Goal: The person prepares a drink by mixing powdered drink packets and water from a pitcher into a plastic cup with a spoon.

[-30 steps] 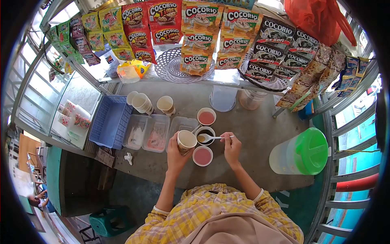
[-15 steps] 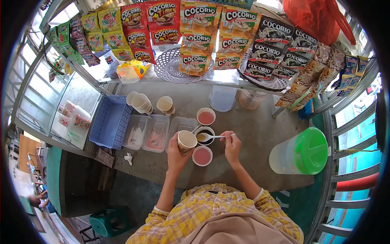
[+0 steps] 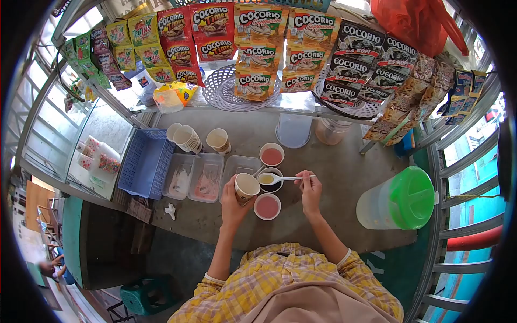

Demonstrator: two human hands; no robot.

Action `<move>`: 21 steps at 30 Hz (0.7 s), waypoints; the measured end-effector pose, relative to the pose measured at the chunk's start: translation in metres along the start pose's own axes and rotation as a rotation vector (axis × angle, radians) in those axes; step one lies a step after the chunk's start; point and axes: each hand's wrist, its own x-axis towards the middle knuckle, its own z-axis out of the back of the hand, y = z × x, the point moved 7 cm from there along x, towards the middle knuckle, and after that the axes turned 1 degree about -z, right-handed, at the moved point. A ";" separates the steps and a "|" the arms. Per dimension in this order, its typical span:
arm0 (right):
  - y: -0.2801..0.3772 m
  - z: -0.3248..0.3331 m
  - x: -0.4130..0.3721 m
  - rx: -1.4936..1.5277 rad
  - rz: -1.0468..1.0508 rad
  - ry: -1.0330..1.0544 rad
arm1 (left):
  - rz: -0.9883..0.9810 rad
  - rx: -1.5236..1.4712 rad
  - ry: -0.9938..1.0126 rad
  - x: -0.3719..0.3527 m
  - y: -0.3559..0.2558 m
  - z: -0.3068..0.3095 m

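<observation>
My left hand (image 3: 236, 203) is wrapped round a paper cup (image 3: 247, 186), tilted a little so its pale inside shows. In my right hand (image 3: 309, 195) is the handle of a white spoon (image 3: 280, 178), pinched between the fingers. The spoon's bowl, with some yellowish liquid in it, lies over a cup of dark contents (image 3: 271, 188) right of the held cup. A cup of pink drink (image 3: 272, 155) stands beyond that dark cup, and another pink-filled cup (image 3: 267, 206) stands on the near side. What the held cup contains cannot be made out.
Clear plastic containers (image 3: 206, 177) and a blue basket (image 3: 144, 163) stand left, with stacked paper cups (image 3: 187, 138) behind. A green-lidded jug (image 3: 398, 198) is at right. Drink sachets (image 3: 261, 51) hang overhead at the back. A green stool (image 3: 145, 295) stands on the floor.
The spoon's bowl has shifted slightly up and right over the dark cup, and my right hand has moved slightly up with it. My left hand and its cup stay nearly still.
</observation>
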 end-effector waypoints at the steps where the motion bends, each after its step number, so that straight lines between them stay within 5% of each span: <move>1: 0.003 -0.003 0.000 0.014 0.004 0.008 | -0.002 0.005 0.002 0.000 0.000 0.000; 9: 0.032 -0.041 -0.014 -0.078 0.093 0.158 | -0.002 -0.023 0.015 0.002 -0.001 0.000; 15: 0.089 -0.063 -0.044 -0.300 0.629 0.377 | -0.015 -0.115 -0.013 0.005 -0.014 0.008; 21: 0.141 -0.045 -0.070 -0.522 0.764 0.417 | -0.081 -0.272 0.028 0.004 -0.044 0.011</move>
